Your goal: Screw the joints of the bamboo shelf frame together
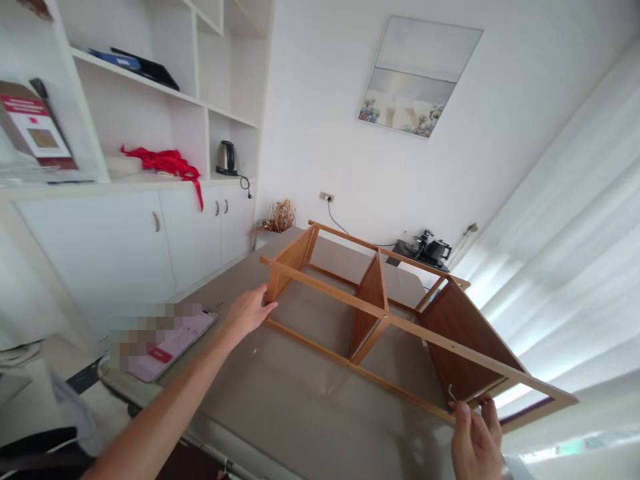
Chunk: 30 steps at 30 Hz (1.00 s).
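1. The wooden frame [369, 300] is laid on the table [300, 400], from the centre to the lower right of the picture.
2. The near corner of the left end board [290, 260] is grasped by the left hand [250, 312], at the picture's centre left.
3. A small bent metal key [452, 393] appears to be pinched by the right hand [477, 433], at the lower right, beside the right end board [467, 340]. Whether its tip is seated in a fastener cannot be told.
4. The frame should be steadied by the left hand so that turning force is not passed into the joints.
5. The key should be fully seated and held in line before being turned; a tilted key could slip.
6. Only moderate force should be applied, as the slender rails could twist.
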Tool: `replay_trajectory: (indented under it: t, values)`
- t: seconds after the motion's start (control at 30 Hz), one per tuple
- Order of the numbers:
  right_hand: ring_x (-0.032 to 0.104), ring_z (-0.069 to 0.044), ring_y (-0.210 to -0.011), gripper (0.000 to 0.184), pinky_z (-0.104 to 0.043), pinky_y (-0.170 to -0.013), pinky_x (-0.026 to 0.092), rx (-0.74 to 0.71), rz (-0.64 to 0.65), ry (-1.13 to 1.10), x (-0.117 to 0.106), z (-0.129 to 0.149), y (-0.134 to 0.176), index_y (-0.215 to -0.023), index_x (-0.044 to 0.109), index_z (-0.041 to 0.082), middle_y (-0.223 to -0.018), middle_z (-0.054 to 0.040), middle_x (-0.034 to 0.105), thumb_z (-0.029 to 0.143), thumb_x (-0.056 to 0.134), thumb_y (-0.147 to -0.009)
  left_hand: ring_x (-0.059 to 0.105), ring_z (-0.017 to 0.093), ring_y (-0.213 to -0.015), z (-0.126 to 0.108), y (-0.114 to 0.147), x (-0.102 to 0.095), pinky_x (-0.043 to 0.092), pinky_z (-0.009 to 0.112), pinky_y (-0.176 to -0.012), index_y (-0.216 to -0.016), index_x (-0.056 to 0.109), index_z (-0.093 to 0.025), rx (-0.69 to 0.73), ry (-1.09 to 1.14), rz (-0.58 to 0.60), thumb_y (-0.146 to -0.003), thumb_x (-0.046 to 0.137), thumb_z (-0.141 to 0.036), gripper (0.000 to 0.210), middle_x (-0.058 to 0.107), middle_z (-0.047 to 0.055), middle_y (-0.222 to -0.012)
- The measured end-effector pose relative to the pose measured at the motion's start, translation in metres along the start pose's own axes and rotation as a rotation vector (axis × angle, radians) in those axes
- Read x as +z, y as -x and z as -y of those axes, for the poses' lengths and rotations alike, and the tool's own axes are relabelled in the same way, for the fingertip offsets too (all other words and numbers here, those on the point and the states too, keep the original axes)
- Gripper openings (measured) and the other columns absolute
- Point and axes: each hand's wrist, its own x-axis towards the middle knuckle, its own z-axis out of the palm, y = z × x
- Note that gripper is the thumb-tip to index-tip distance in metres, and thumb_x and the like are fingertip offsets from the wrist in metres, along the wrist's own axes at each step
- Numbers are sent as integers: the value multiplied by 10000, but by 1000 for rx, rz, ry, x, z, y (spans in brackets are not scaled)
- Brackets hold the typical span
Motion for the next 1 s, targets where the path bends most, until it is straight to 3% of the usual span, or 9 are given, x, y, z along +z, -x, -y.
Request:
replay_trajectory:
  t: [0.1, 0.23, 0.37, 0.43, 0.57, 0.7, 0.83, 1.0]
  values:
    - [461, -431, -1372, 595, -563, -1131, 328, 26, 1, -11, 6, 2, -7, -911, 749, 197, -1571, -150, 424, 730, 489, -855, 640, 224, -1078, 8, -25, -21, 567, 430, -909, -1252, 601, -164, 93, 35, 128, -963, 614, -376, 360, 626, 98, -1250]
    - [480, -402, -1367, 554, -529, -1120, 352, 29, 31, -51, 21, 10, -16, -924, 754, 199, -1447, -147, 570, 689, 498, -879, 636, 231, -1092, 26, -58, -42, 566, 439, -916, -1268, 593, -163, 130, 34, 204, -962, 615, -374, 372, 618, 101, -1266]
    - [510, -343, -1348, 544, -471, -1118, 375, -11, 51, -113, 53, 28, -17, -925, 755, 189, -1354, -144, 634, 669, 501, -913, 635, 238, -1094, 52, -82, -58, 566, 440, -918, -1263, 598, -162, 143, 25, 223, -962, 613, -381, 373, 618, 97, -1268]
    - [524, -301, -1324, 453, -479, -1093, 410, -37, 47, -145, 71, 38, -14, -979, 731, 179, -1338, -131, 631, 587, 539, -948, 636, 240, -1092, 69, -88, -66, 567, 440, -915, -1259, 601, -158, 150, 18, 231, -960, 615, -382, 374, 620, 95, -1263]
    - [580, -253, -1228, 337, -520, -1047, 460, -80, 63, -180, 95, 55, 0, -1189, 647, 180, -1314, -85, 625, 428, 618, -963, 643, 239, -1076, 106, -92, -80, 566, 437, -915, -1220, 621, -150, 155, 23, 212, -958, 616, -395, 359, 638, 86, -1229]
    - [531, -271, -1306, 339, -519, -1094, 417, -90, 83, -195, 101, 67, 15, -1048, 707, 174, -1333, -98, 619, 483, 600, -957, 671, 255, -1085, 134, -90, -86, 533, 399, -988, -1142, 682, -175, 160, 80, 147, -857, 683, -533, 457, 720, 81, -1161]
    - [476, -306, -1375, 497, -443, -1131, 377, -61, 68, -200, 99, 75, 21, -866, 764, 189, -1302, -129, 633, 626, 535, -917, 693, 302, -1073, 144, -85, -86, 542, 341, -953, -1093, 730, -214, 160, 119, 103, -719, 699, -670, 591, 769, 72, -1101]
    - [509, -320, -1344, 518, -427, -1096, 404, -15, 68, -194, 92, 80, 22, -859, 768, 185, -1338, -133, 620, 653, 547, -883, 701, 291, -1056, 144, -68, -89, 545, 334, -936, -1109, 713, -187, 178, 156, 117, -729, 677, -710, 648, 766, 76, -1124]
